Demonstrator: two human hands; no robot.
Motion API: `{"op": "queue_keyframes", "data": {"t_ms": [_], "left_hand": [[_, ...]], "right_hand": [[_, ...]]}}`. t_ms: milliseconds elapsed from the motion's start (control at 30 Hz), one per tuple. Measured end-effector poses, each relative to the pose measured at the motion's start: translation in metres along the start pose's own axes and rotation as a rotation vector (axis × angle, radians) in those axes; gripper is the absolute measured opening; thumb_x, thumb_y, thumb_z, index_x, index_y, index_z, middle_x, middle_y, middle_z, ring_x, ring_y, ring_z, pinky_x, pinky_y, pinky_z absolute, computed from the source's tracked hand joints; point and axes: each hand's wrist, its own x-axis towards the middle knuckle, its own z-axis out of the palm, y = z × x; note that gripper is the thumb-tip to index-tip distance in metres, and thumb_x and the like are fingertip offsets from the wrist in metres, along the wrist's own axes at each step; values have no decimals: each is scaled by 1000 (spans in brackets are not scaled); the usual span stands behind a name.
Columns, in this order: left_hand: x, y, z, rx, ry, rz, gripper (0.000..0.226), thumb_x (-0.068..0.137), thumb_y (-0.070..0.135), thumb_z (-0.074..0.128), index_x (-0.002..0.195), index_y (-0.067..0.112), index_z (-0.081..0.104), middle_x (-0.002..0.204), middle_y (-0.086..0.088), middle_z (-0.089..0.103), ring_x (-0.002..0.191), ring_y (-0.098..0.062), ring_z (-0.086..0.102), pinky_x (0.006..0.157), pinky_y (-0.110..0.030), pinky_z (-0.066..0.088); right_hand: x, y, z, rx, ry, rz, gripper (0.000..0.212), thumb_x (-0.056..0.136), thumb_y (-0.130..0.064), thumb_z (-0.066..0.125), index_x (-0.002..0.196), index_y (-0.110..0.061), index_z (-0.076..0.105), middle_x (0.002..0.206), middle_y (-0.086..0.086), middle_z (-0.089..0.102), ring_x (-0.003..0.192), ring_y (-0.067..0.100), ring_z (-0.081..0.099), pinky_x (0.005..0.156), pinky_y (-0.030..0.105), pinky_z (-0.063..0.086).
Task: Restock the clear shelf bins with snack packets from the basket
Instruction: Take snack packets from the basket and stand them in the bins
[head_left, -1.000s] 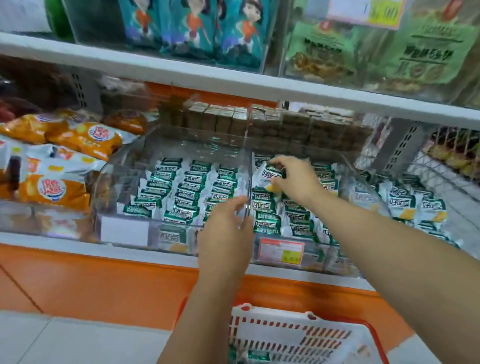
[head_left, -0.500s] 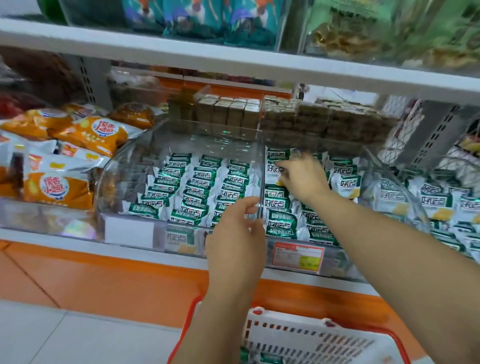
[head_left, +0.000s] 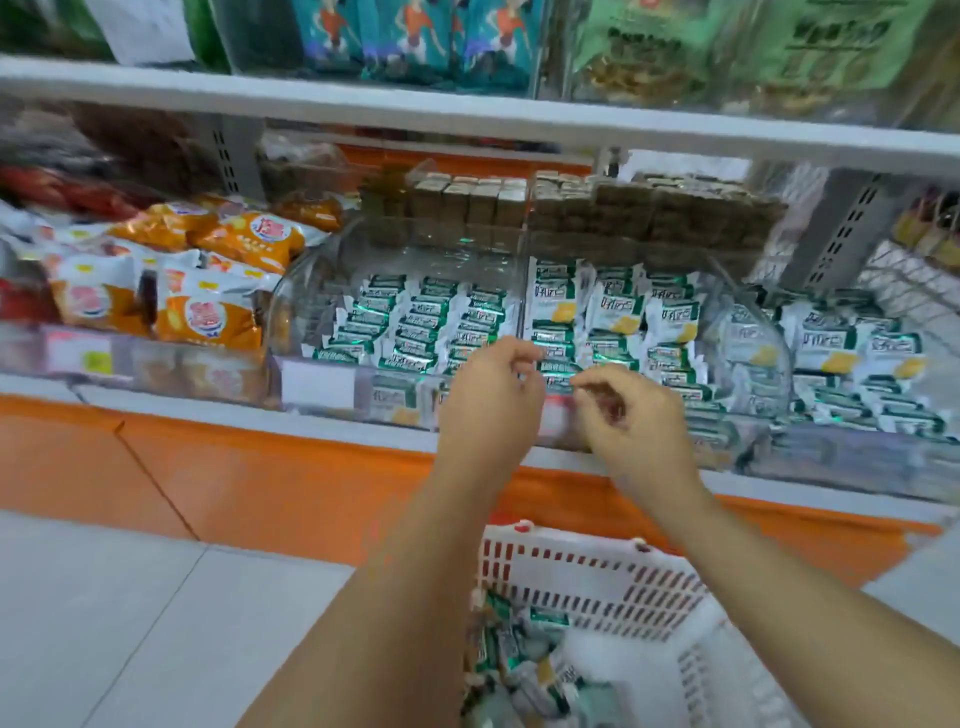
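**Now both hands are back from the bins**

Earlier the right hand (head_left: 631, 415) lay on the green-and-white snack packets (head_left: 415, 322) inside the clear plastic shelf bins (head_left: 293, 301). It has since come out and hovers at the front wall, just beside the left hand (head_left: 491, 395). Both hands have loosely curled fingers, thumb near forefinger, and nothing shows in either. More of the same packets lie in the white slotted plastic basket (head_left: 597, 571) below, which is cut off at the lower edge. Motion blur softens the fingertips and the bins at the far right.
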Motion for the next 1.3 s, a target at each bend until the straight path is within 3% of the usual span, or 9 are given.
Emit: {"op": "queue_keyframes", "data": {"t_ms": [133, 233, 533, 667, 767, 967, 1067, 1167, 1300], "left_hand": [[-15, -18, -16, 45, -240, 90, 19, 96, 18, 51, 109, 21, 64, 97, 7, 62, 74, -3, 52, 54, -7, 37], [-36, -65, -15, 115, -332, 36, 17, 94, 22, 55, 109, 24, 63, 98, 8, 63, 78, -7, 58, 56, -12, 41], [-79, -203, 28, 339, -396, -146, 30, 94, 16, 56, 124, 18, 58, 132, -3, 46, 120, -23, 49, 96, -28, 37], [-90, -224, 41, 405, -332, -123, 31, 93, 15, 54, 123, 23, 57, 140, 2, 37, 98, -26, 57, 74, -31, 43], [-93, -229, 47, 471, -264, -99, 30, 92, 18, 54, 121, 26, 58, 140, 5, 37, 99, -24, 55, 66, -35, 46], [-91, -232, 49, 459, -261, -103, 28, 92, 19, 54, 119, 28, 59, 139, 7, 37, 105, -23, 53, 68, -32, 42], [-88, -231, 44, 411, -310, -102, 29, 91, 17, 57, 119, 25, 61, 138, 3, 40, 123, -22, 40, 88, -28, 35], [-79, -213, 32, 392, -413, -115, 28, 93, 20, 57, 120, 24, 62, 135, 1, 45, 131, -20, 32, 99, -23, 23], [-57, -151, 3, 235, -619, -177, 32, 95, 26, 57, 126, 22, 58, 132, 4, 54, 115, -14, 53, 93, -27, 42]], "right_hand": [[-49, 13, 24, -57, -251, 25, 14, 87, -16, 55, 88, -16, 69, 68, -11, 60, 57, 2, 47, 55, 21, 37], [-73, 27, 39, -156, -508, 132, 11, 91, -17, 56, 89, -22, 65, 76, -10, 59, 64, 5, 50, 62, 24, 38], [-150, 80, 102, -171, -1127, 587, 23, 95, -19, 54, 114, -9, 63, 114, 7, 62, 105, 24, 58, 80, 29, 44], [-184, 86, 129, -32, -1373, 800, 19, 91, -23, 63, 109, -17, 65, 110, 2, 58, 81, 14, 57, 70, 25, 48], [-198, 85, 143, 21, -1494, 790, 47, 77, -34, 77, 120, -21, 63, 124, -1, 58, 106, 19, 59, 87, 28, 49], [-204, 79, 155, -16, -1439, 668, 24, 85, -21, 70, 108, -14, 71, 112, 0, 69, 89, 11, 63, 83, 27, 51], [-179, 77, 138, 24, -1336, 685, 22, 87, -29, 66, 101, -13, 71, 83, -5, 68, 70, 8, 61, 72, 24, 49], [-139, 71, 113, -12, -1310, 629, 26, 88, -33, 64, 102, -12, 70, 83, -2, 67, 69, 7, 60, 64, 19, 46], [-82, 46, 66, -89, -1315, 483, 31, 89, -38, 61, 108, -15, 70, 87, -7, 66, 77, 9, 63, 68, 21, 48]]}}
